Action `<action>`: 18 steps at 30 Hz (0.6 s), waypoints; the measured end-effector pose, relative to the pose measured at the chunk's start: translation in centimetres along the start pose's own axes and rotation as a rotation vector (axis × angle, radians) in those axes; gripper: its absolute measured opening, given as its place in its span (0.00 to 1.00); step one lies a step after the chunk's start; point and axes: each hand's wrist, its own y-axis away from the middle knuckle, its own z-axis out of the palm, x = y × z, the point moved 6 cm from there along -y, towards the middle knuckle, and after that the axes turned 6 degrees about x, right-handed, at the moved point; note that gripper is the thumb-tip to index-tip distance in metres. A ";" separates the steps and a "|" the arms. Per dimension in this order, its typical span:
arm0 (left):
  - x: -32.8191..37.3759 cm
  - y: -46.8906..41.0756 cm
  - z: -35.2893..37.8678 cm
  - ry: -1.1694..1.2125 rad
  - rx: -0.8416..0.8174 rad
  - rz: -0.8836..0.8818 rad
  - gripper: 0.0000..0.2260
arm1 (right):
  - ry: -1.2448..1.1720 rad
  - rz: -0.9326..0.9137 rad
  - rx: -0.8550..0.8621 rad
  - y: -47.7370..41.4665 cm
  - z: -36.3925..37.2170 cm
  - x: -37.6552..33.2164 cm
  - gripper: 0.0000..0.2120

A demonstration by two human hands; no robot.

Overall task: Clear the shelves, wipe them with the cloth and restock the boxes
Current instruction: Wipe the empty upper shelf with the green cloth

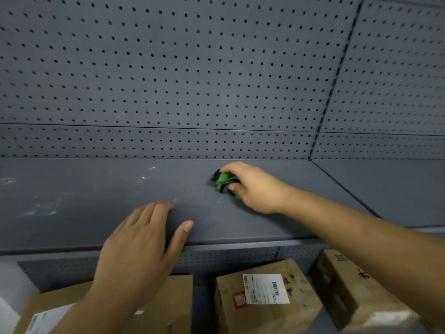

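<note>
On the flat dark-grey metal shelf (96,189), toward its back and right of its middle, our right hand (255,186) presses a crumpled green cloth (222,180) onto the surface, fingers curled around it. Our left hand (139,239) lies flat on the shelf's front edge, fingers straight, holding nothing. Below the shelf stand three brown cardboard boxes (265,317), the middle one bearing a white label.

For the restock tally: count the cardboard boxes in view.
3, all below the grey shelf: left box partly behind the left forearm, middle box bearing a white label, right box partly behind the right forearm. More may be hidden.
</note>
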 end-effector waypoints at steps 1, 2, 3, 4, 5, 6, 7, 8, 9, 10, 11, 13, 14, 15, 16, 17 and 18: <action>-0.1 0.0 0.1 0.006 0.002 0.001 0.26 | -0.016 -0.037 -0.006 0.7 0.2 -1.4 0.17; -0.1 0.0 0.1 0.012 0.007 0.004 0.25 | -0.031 -0.065 -0.014 1.5 0.3 -2.7 0.17; -0.1 0.0 0.1 0.020 0.012 0.007 0.24 | -0.046 -0.088 -0.022 2.2 0.4 -3.9 0.17; -0.1 0.1 0.1 0.030 0.018 0.012 0.23 | -0.060 -0.103 -0.031 2.9 0.4 -4.8 0.18; -0.1 0.1 0.1 0.038 0.024 0.019 0.23 | -0.074 -0.112 -0.039 3.6 0.4 -5.5 0.18; -0.1 0.1 0.1 0.045 0.025 0.027 0.22 | -0.089 -0.118 -0.045 4.3 0.3 -6.0 0.19; -0.2 0.0 0.2 0.050 0.021 0.028 0.23 | -0.103 -0.126 -0.049 5.0 0.2 -6.5 0.19; -0.3 0.0 0.2 0.054 0.013 0.023 0.23 | -0.118 -0.135 -0.053 5.6 0.1 -6.9 0.19; -0.4 -0.1 0.2 0.057 0.007 0.020 0.24 | -0.130 -0.141 -0.056 6.3 0.0 -7.1 0.19; -0.4 -0.1 0.3 0.060 0.003 0.020 0.24 | -0.143 -0.147 -0.058 6.9 -0.2 -7.3 0.19; -0.5 -0.1 0.3 0.066 0.001 0.023 0.24 | -0.160 -0.150 -0.058 7.5 -0.3 -7.4 0.19; -0.5 -0.1 0.2 0.078 0.002 0.026 0.23 | -0.203 -0.142 -0.057 8.6 -0.8 -7.3 0.18; -0.5 -0.1 0.1 0.083 0.003 0.028 0.23 | -0.229 -0.127 -0.053 9.2 -1.1 -7.1 0.17; -0.5 0.0 0.0 0.088 0.005 0.030 0.23 | -0.259 -0.104 -0.045 9.7 -1.5 -6.7 0.17; -0.4 0.0 0.0 0.092 0.003 0.031 0.23 | -0.299 -0.067 -0.034 10.1 -2.0 -6.2 0.16; -0.4 0.0 0.0 0.098 -0.007 0.026 0.23 | -0.344 -0.022 -0.016 10.6 -2.7 -5.4 0.16; -0.5 -0.1 0.0 0.108 -0.020 0.018 0.24 | -0.387 0.025 0.014 11.0 -3.5 -4.5 0.16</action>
